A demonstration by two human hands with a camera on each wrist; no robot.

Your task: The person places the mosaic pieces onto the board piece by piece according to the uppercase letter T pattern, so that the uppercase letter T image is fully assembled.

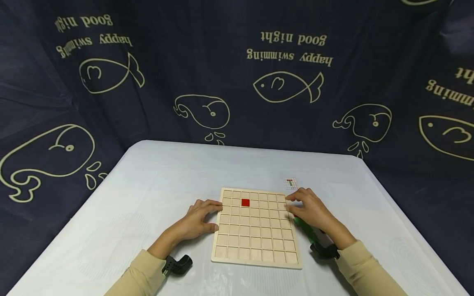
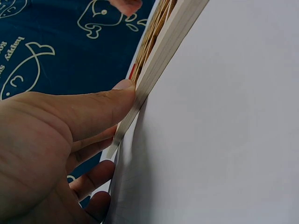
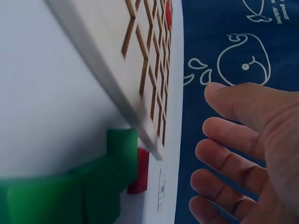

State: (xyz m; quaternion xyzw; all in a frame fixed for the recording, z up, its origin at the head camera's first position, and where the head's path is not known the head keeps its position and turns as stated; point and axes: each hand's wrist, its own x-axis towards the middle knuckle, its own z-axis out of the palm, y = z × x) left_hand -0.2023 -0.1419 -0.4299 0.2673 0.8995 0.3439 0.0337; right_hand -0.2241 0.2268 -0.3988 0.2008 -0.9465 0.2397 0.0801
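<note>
At the left of the white worktop [image 1: 166, 172], the left hand [image 1: 196, 220] rests its thumb and fingertips on the edge of the wooden board [image 1: 255, 231]; its grip is loose, not clenched; the board lies flat, divided into square compartments; one red tile [image 1: 245, 202] sits in the second row from the far side, third from left, and the other compartments look bare, so the work seems only at its beginning; behind the far right corner lies a small printed card [image 1: 291, 183]; the right hand [image 1: 312, 207] hovers by the right edge, its grip released, holding nothing; below it green blocks [image 3: 100, 182] and a red block [image 3: 142, 170] lie outside the board, probably left to be placed.
</note>
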